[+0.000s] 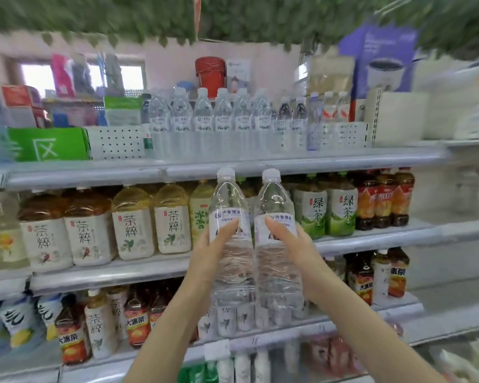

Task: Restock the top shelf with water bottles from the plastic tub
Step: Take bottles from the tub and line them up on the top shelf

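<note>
your left hand (215,246) grips one water bottle (228,214) | your right hand (292,244) grips a second bottle (274,211) beside it | both upright, ready to stand on the top shelf (233,165) above your hands

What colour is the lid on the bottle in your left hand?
White. The clear plastic water bottle in the left hand has a white screw cap; head view.

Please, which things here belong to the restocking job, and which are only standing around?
Job:
- left bottle, held in left hand
- right bottle, held in right hand
- top shelf with its water row

Standing around:
- tea bottles
- red bucket
- green box
</note>
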A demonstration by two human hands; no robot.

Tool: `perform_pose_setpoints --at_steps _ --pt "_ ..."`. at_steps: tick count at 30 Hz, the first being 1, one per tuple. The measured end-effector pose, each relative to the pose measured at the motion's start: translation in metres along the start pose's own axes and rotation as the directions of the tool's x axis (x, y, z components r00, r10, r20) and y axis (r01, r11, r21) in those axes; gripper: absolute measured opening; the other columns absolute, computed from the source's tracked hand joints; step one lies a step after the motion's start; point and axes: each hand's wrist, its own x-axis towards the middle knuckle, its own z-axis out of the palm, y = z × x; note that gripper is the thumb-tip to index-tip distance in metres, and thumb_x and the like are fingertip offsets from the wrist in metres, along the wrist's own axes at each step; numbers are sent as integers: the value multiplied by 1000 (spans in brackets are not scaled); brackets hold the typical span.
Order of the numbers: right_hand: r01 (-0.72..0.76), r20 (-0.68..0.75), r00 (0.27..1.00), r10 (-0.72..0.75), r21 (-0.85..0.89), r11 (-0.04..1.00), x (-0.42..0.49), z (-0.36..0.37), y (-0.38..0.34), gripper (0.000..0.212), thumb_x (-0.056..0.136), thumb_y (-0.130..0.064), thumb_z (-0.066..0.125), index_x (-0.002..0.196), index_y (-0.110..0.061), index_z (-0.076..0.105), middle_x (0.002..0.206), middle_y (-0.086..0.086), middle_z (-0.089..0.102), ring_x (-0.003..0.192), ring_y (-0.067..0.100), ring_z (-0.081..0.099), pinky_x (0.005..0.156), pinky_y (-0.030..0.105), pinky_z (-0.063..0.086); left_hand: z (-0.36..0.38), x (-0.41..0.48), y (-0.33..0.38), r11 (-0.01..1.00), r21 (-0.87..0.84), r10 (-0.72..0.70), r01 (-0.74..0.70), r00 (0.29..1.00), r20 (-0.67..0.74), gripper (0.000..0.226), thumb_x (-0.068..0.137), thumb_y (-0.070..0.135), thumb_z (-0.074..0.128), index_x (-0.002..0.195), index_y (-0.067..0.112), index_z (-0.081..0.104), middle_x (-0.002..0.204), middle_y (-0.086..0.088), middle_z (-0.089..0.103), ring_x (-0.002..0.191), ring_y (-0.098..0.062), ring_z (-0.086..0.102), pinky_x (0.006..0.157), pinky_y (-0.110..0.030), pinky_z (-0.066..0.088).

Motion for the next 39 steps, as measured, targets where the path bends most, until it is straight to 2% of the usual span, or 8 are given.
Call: perform_pose_setpoints --at_steps 4,8,12,21,27,33,35,39 --pt "63 12 998 -63 -36 997 8 -21 -16 93 65 -69 63 144 -31 33 146 -3 39 129 22 39 93 39 32 26 2 7 999 -2 34 -35 999 -23 52 82 48 57 129 31 45 116 10 48 87 -5 46 88 -35 31" --pt "105 54 993 -105 -5 994 14 -43 -34 79 73 -64 65 139 -29 39 137 -7 45 119 17 42 91 35 30 54 0 16 999 -19 45 -47 997 -62 55 82 49 58 131 31 40 103 13 43 99 -11 41 92 -37 33" --pt "146 86 986 -143 -31 989 18 -58 -51 85 69 -66 62 141 -27 39 139 -4 48 120 17 44 93 36 33 73 0 26 997 -18 71 -73 994 -83 36 84 49 55 114 34 41 86 24 44 79 -4 46 83 -30 31" --pt "151 85 985 -148 -31 988 43 -61 -66 96 66 -69 61 147 -29 29 149 -3 36 133 23 36 97 39 30 80 19 43 993 16 119 -118 987 -112 62 79 56 55 135 32 42 115 13 45 105 -13 39 88 -36 29" --pt "178 24 984 -178 23 984 70 -51 -64 73 79 -57 59 142 -25 37 127 -5 48 109 15 42 89 34 29 61 53 44 991 34 128 -126 989 -73 55 80 54 56 130 36 44 117 13 47 105 -12 41 88 -38 31" --pt "188 -27 982 -187 24 982 91 -50 -63 81 66 -63 62 135 -26 45 129 -2 55 116 20 51 91 36 37 55 82 52 985 -27 166 -169 983 -71 35 85 49 54 115 34 45 96 20 50 94 -10 46 87 -36 30" --pt "195 -38 980 -193 52 979 99 -53 -64 72 72 -59 62 134 -26 46 128 -2 56 114 18 52 91 34 36 56 89 54 979 -45 194 -197 979 -64 41 86 48 53 123 33 45 97 18 48 99 -10 40 86 -34 26" --pt "226 -67 973 -221 70 972 118 -61 -69 91 63 -67 65 140 -25 40 134 -2 52 119 18 47 91 32 31 64 104 61 976 -50 208 -212 975 -76 61 88 48 52 142 30 31 120 7 42 111 -15 36 96 -43 28"
